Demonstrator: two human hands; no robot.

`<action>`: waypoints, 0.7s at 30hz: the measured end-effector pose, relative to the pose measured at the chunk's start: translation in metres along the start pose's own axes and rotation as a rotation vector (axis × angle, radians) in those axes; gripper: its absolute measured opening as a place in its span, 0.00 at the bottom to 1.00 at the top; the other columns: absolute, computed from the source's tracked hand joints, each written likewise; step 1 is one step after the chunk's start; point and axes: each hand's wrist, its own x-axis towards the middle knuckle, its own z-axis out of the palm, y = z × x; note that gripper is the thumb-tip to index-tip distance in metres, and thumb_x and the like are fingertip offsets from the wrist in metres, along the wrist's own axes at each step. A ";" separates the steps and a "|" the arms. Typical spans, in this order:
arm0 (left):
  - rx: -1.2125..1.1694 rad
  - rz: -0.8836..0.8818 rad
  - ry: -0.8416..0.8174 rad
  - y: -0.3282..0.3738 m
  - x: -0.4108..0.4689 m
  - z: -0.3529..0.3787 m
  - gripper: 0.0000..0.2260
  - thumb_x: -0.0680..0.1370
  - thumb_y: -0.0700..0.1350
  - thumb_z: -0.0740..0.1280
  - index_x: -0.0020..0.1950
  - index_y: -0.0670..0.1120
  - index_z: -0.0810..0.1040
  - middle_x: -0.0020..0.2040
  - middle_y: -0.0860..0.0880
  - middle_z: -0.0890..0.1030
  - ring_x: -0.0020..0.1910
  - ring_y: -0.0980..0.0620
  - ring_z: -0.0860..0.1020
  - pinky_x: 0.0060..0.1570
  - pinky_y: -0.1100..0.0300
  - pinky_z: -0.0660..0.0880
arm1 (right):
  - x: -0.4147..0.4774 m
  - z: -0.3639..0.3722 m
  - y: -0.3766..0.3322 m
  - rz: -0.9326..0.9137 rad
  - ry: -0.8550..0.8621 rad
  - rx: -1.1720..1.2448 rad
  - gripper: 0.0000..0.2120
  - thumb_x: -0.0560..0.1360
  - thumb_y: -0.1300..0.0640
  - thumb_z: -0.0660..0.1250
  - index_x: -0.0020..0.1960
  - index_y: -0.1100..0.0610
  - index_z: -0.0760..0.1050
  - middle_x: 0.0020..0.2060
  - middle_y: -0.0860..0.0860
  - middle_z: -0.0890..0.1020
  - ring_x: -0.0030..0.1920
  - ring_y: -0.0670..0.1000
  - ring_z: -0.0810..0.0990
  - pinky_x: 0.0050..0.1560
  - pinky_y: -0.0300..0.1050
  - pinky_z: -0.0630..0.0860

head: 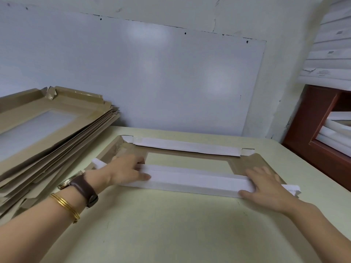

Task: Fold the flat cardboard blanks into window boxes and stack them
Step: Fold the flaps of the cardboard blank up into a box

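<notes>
On the tabletop (171, 234) before you lies the cardboard blank (254, 162), its near white flap (199, 182) folded; your left hand (125, 171) and right hand (266, 185) press its ends, fingers straight and spread. More blanks (57, 130) lie stacked at left.

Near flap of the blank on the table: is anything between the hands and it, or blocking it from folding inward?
Nothing visible does. The left hand and right hand both rest directly on the near flap, and nothing lies in the window just behind it.
</notes>
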 end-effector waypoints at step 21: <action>0.385 0.256 0.120 -0.002 -0.032 0.040 0.21 0.78 0.47 0.56 0.72 0.51 0.61 0.68 0.52 0.65 0.69 0.51 0.63 0.68 0.59 0.54 | -0.017 0.034 -0.015 -0.014 0.040 -0.028 0.12 0.81 0.47 0.53 0.62 0.46 0.67 0.57 0.43 0.70 0.59 0.46 0.70 0.58 0.44 0.67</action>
